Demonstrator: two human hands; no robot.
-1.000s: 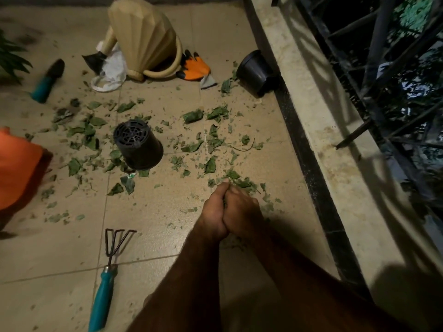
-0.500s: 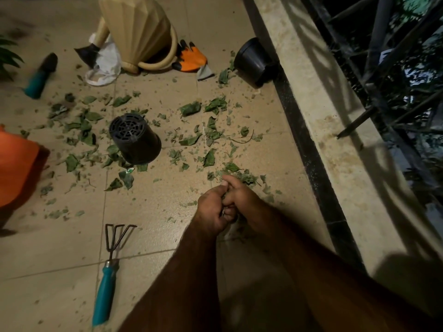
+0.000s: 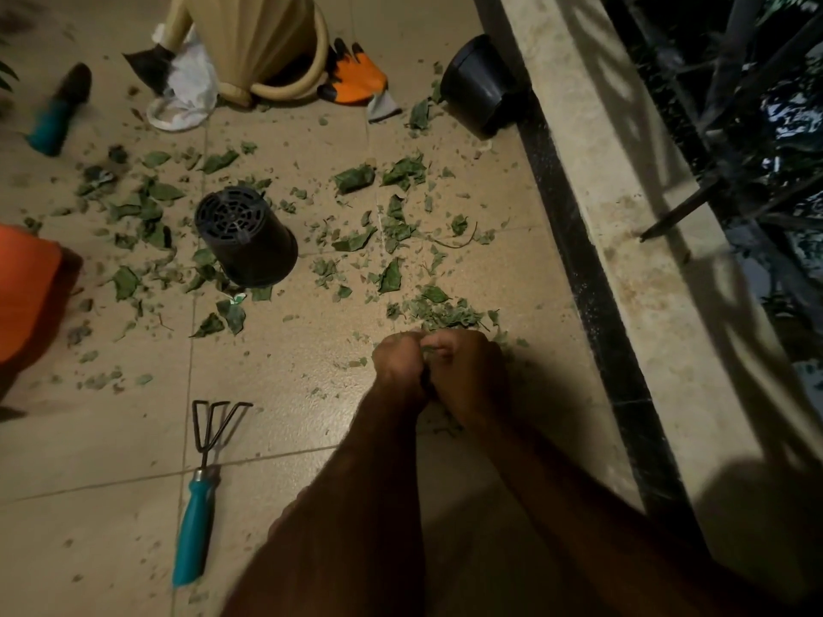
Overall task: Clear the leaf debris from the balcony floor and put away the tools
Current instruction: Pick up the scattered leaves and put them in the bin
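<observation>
Fingers (image 3: pixel 438 346) curled in tight on both sides, left hand (image 3: pixel 398 365) and right hand (image 3: pixel 474 374) pressed knuckle to knuckle low over the floor (image 3: pixel 289 394), pinching leaf scraps (image 3: pixel 428 349) between them; only a sliver of green visible in the seam, the rest of the handful hidden inside the fists. Just beyond the knuckles, a loose heap of leaves (image 3: pixel 441 311) on the tile, with more torn pieces strewn to the left and farther out. Among them, a black pot (image 3: pixel 245 236) upside down, drain holes up. Near the left forearm, a rake (image 3: pixel 198 496) with a teal handle, flat on the floor, prongs pointing away. Farther out, a beige watering can (image 3: pixel 254 42) cut off by the top edge, a white cloth (image 3: pixel 187 98) against it, orange gloves (image 3: pixel 356 75) beside its handle, and a second pot (image 3: pixel 478 84) tipped on its side against the ledge (image 3: pixel 623 216). At far left, a trowel (image 3: pixel 55 111), blurred, blade hard to make out, and an orange shape (image 3: pixel 24 282) cropped by the frame, impossible to identify. Past the ledge, a dark railing (image 3: pixel 735 104), little else readable in the gloom.
</observation>
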